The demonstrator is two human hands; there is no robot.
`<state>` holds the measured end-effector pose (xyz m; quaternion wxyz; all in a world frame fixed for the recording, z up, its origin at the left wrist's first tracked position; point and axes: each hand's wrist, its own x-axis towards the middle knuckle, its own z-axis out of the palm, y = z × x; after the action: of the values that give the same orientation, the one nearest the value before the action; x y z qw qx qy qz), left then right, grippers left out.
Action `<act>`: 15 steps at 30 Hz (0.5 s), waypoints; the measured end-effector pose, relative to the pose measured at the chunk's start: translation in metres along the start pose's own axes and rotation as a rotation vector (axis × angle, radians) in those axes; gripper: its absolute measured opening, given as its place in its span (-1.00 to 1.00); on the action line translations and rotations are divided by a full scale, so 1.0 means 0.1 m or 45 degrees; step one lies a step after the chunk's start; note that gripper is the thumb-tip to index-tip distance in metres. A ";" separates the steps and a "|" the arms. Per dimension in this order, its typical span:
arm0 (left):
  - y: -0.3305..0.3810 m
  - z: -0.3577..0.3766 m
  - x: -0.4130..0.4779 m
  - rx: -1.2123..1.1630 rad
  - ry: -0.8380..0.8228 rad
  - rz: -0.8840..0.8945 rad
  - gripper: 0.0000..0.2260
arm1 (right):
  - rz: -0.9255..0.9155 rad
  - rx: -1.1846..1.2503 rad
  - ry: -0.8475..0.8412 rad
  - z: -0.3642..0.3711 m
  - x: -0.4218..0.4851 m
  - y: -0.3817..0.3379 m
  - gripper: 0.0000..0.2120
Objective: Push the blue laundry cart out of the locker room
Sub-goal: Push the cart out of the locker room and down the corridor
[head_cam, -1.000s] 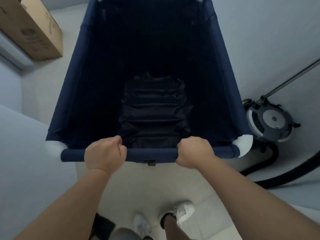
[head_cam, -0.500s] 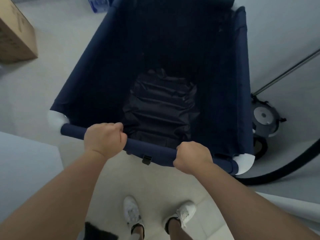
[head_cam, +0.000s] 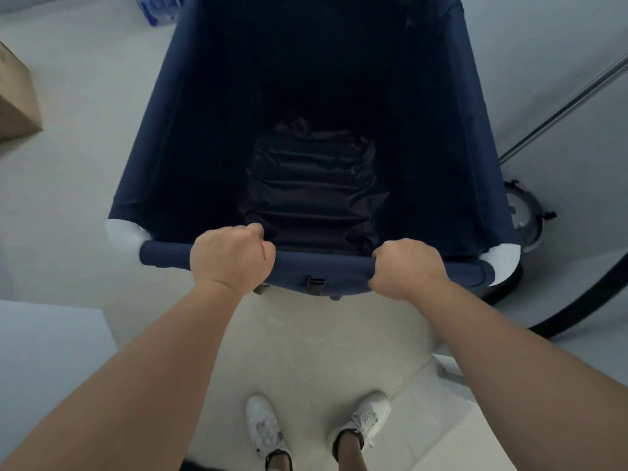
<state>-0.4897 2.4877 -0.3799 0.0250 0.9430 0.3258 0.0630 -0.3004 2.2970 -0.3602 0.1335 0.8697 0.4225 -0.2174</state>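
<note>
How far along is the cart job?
Done: both hands, left and right, are shut on the cart's near rail. In hand: pushing it between a box and a vacuum. Left: getting it out; no door shows.

head-worn view, steeply downward, close overhead

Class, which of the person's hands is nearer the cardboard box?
Left. The left hand grips the cart handle on the side of the cardboard box; the right hand grips farther away.

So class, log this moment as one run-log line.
left hand: gripping cart handle | right hand: gripping handle | cart: on floor | vacuum: right
</note>
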 end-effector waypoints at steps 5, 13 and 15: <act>0.02 0.05 0.30 -0.022 -0.001 0.010 -0.74 | 0.022 -0.010 0.028 -0.14 0.24 0.09 -0.84; 0.01 0.11 0.97 0.031 -0.030 -0.005 -0.77 | 0.040 0.020 0.077 -0.42 0.80 0.24 -0.83; 0.04 0.13 1.16 0.059 -0.051 -0.021 -0.78 | 0.024 0.013 0.104 -0.48 0.99 0.34 -0.85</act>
<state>-0.3950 2.5560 -0.3802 0.0102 0.9417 0.3343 0.0364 -0.2067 2.3633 -0.3656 0.1136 0.8824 0.4184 -0.1826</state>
